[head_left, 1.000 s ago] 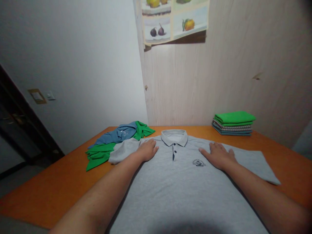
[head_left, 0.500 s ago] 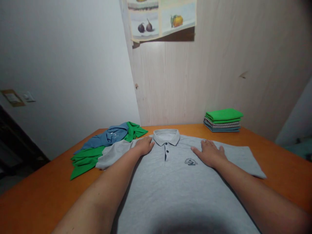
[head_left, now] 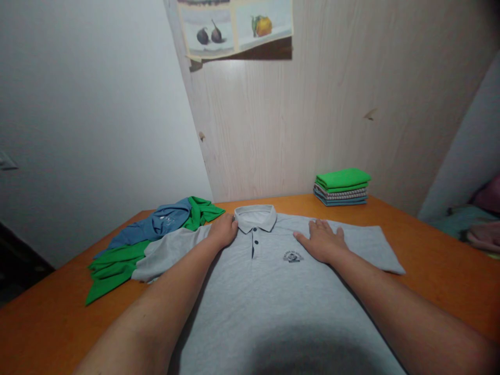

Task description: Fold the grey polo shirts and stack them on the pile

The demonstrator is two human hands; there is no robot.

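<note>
A grey polo shirt (head_left: 269,291) lies face up on the orange table (head_left: 437,265), collar away from me. My left hand (head_left: 223,230) rests flat on its left shoulder, fingertips beside the collar (head_left: 255,217). On the right shoulder, just right of the small chest logo (head_left: 292,255), my right hand (head_left: 321,241) lies flat with fingers spread. Both hands are open and hold nothing.
A heap of unfolded green and blue shirts (head_left: 156,234) lies at the table's left, partly under the grey sleeve. A stack of folded shirts (head_left: 341,186), green on top, stands at the back right against the wood-panel wall. A fruit poster (head_left: 234,26) hangs above.
Both hands have slid a little up the shirt toward the collar and shoulders. The view has swung to the right, shifting everything leftward in the picture.
</note>
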